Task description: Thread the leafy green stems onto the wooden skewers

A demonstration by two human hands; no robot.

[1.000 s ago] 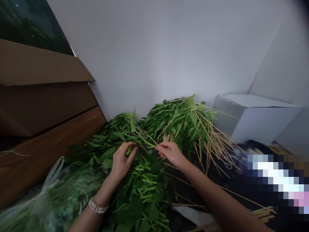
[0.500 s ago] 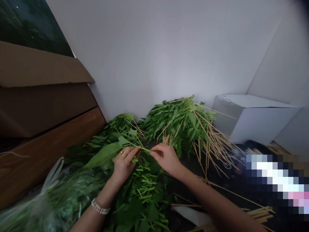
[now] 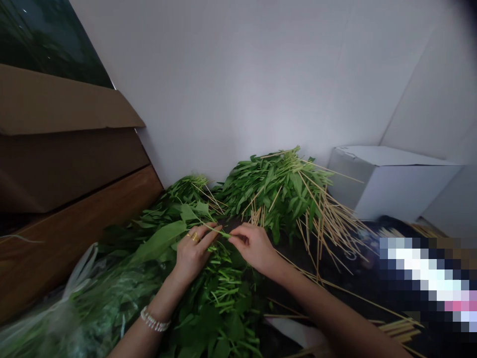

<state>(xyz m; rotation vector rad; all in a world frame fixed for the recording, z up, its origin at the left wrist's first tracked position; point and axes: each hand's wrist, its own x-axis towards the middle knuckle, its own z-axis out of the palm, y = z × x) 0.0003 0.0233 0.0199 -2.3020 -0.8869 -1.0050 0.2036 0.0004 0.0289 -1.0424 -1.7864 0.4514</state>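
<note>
My left hand, with a gold ring on a finger, is closed around leafy green stems whose leaves fan out behind the knuckles. From the right, my right hand pinches the stem ends between thumb and fingertips. The two hands are a short gap apart, the stems bridging them. Below lies a heap of cut leafy greens with pale stem ends facing up. Beyond the hands, a larger pile of greens has thin wooden sticks jutting out of it.
A clear plastic bag of greens lies at lower left. Behind it are a wooden board and a cardboard box. A white box stands at right against the wall. Loose sticks lie at lower right.
My right hand has shifted slightly left, and the stem ends between the hands have dipped a little. Both hands keep their grip.
</note>
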